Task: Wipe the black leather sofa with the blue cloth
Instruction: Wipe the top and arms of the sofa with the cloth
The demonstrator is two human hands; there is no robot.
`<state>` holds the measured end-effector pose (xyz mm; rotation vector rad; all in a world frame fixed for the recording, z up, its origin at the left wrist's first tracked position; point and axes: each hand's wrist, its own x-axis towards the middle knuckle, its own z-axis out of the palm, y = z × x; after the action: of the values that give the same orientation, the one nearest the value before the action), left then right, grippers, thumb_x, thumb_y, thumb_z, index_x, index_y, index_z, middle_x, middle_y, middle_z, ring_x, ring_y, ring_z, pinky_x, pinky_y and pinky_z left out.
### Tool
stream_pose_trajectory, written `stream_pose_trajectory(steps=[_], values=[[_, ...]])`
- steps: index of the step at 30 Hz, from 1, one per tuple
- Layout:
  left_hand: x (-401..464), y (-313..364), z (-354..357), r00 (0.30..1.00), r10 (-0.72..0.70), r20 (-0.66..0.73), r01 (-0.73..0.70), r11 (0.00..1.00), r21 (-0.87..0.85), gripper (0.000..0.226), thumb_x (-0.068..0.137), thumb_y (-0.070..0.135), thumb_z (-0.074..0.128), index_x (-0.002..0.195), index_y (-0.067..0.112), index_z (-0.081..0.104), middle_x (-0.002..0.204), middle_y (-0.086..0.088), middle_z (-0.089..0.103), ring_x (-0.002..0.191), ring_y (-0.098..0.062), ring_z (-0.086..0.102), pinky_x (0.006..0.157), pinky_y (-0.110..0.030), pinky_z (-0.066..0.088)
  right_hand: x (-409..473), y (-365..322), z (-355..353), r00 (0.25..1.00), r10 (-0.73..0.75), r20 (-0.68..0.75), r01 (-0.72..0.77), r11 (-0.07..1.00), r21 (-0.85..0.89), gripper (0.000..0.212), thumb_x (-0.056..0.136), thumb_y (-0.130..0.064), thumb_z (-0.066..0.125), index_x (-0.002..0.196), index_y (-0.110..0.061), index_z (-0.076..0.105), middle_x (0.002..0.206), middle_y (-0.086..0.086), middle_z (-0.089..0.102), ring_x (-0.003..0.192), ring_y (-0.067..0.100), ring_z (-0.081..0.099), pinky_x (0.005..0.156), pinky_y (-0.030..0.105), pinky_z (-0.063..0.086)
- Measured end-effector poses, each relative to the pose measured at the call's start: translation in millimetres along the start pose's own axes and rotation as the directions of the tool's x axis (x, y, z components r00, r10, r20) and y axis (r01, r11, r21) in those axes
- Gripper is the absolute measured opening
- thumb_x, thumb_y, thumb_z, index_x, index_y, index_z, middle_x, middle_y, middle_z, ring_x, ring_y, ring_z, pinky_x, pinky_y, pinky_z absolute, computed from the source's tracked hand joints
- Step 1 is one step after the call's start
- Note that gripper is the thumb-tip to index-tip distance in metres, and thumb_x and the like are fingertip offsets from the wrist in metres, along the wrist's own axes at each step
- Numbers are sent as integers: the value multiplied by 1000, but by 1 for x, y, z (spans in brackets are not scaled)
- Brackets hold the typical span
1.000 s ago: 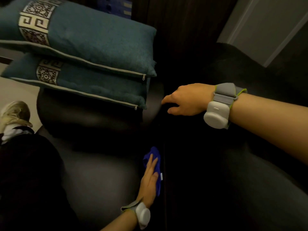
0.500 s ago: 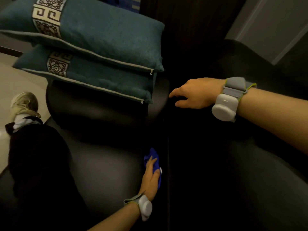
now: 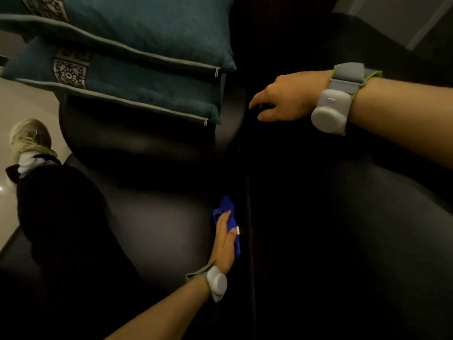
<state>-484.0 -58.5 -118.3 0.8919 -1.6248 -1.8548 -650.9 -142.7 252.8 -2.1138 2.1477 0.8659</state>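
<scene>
Pressing cloth (image 3: 226,220) flat-fingered with left hand (image 3: 225,244) along sofa (image 3: 159,224) seam; right hand (image 3: 285,99) relaxed, empty; keep pressure even.

- Honestly nothing I can read anywhere here, no words, brand names or numbers.
- The teal cushions (image 3: 147,33) have a patterned band (image 3: 69,73), but that's ornament only, no letters.
- The blue cloth (image 3: 226,209) has a small white tag (image 3: 237,230), too tiny for me to make out any print.
- The grey wrist units (image 3: 329,111) show no legible marking.
</scene>
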Motion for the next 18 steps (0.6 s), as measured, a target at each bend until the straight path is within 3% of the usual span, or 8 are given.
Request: stream_pose_trajectory(steps=[3, 5, 8, 9, 11, 14, 16, 18], values=[[-17, 9, 3, 973, 229, -6, -229, 973, -32, 49, 100, 26, 41, 148, 35, 37, 158, 11, 31, 148, -7, 22, 120, -23, 16, 0, -4, -2, 1000, 5, 18, -5, 1000, -17, 47, 100, -42, 44, 145, -27, 42, 128, 2, 62, 114, 27, 57, 97, 37, 45], [-14, 6, 5, 967, 254, 2, -254, 967, -38, 51, 98, 23, 42, 148, 33, 38, 157, 11, 33, 147, -7, 24, 118, -18, 17, -1, -8, -2, 999, 12, 34, -10, 999, -41, 47, 100, -42, 44, 145, -27, 42, 129, 3, 61, 115, 28, 56, 98, 38, 45], [8, 1, 6, 997, -39, -64, 31, 993, -117, 50, 103, 13, 42, 149, 29, 33, 158, 6, 30, 145, -12, 29, 111, -13, 23, -2, -13, -3, 999, -3, 48, 6, 998, -66, 47, 100, -41, 44, 145, -26, 42, 130, 5, 61, 117, 29, 55, 96, 37, 43], [14, -1, 5, 987, -149, -65, 138, 979, -153, 50, 104, 11, 40, 151, 25, 31, 158, -1, 30, 144, -18, 31, 112, -19, 25, -3, -14, -2, 999, -10, 53, 14, 997, -75, 47, 101, -41, 44, 145, -26, 42, 129, 5, 61, 116, 29, 55, 94, 36, 43], [19, 0, 8, 977, -207, -49, 194, 963, -188, 49, 105, 8, 36, 152, 21, 30, 158, -9, 31, 143, -23, 33, 118, -31, 26, -4, -14, -1, 998, -22, 58, 27, 996, -90, 47, 101, -41, 43, 145, -26, 42, 128, 5, 62, 115, 29, 56, 91, 34, 43], [6, 12, 8, 996, -53, -75, 36, 977, -212, 48, 103, 2, 38, 144, 28, 38, 157, 2, 35, 145, -12, 30, 119, -23, 24, -3, -20, 1, 999, -28, 24, 31, 991, -131, 47, 100, -41, 43, 145, -26, 42, 129, 6, 61, 117, 30, 55, 90, 35, 44], [-4, 19, 9, 992, 108, -62, -119, 972, -204, 46, 100, 9, 41, 142, 29, 44, 156, 11, 36, 145, -2, 28, 116, -15, 23, -3, -21, 3, 999, -27, 21, 29, 990, -141, 47, 100, -40, 43, 145, -27, 42, 129, 5, 60, 118, 30, 55, 91, 37, 44], [-2, 23, 11, 985, 171, -20, -172, 974, -147, 47, 99, 13, 41, 143, 30, 42, 159, 11, 30, 146, 1, 22, 118, -16, 19, -3, -21, 3, 999, -25, 23, 28, 990, -135, 46, 100, -41, 44, 144, -27, 43, 128, 5, 61, 118, 29, 55, 93, 38, 45]])
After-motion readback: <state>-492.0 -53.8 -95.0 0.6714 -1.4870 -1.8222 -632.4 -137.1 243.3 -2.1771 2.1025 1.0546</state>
